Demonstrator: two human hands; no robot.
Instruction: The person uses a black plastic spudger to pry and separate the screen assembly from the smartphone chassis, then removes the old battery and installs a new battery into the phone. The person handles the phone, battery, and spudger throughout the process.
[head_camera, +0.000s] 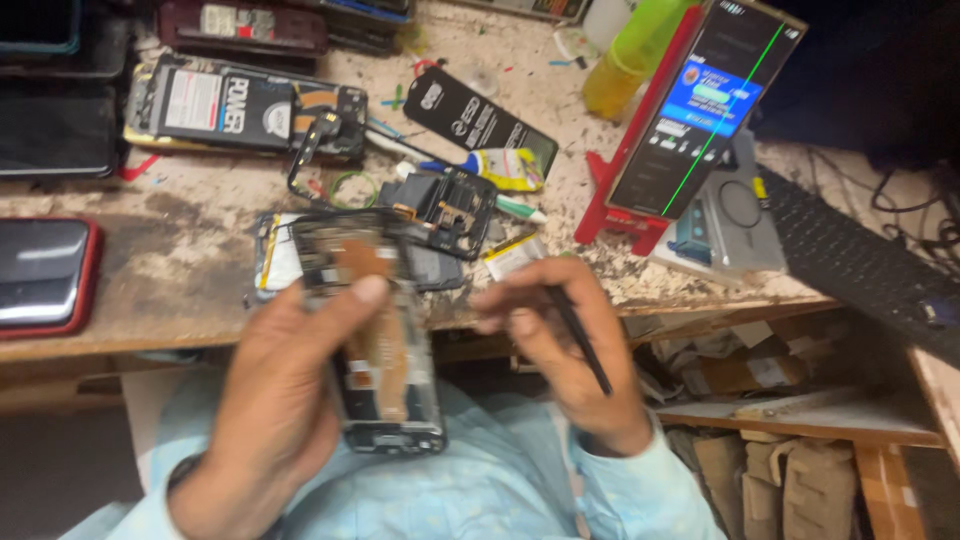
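The left hand (275, 400) grips an opened phone (385, 345) over the lap, fingers wrapped behind it, thumb pressed on its upper face. Just beside it, the right hand (565, 345) pinches a thin black tool (580, 340) between closed fingers. Beyond, on the bench (180, 290), lie loose phone parts (450, 205), and farther right a lit phone (705, 105) leans on a red stand (610, 215).

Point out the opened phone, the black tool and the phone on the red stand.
opened phone (385, 375), head view, on its exposed middle.
black tool (580, 340), head view, mid-shaft, in the right hand (570, 355).
phone on the red stand (705, 105), head view, on its lit screen.
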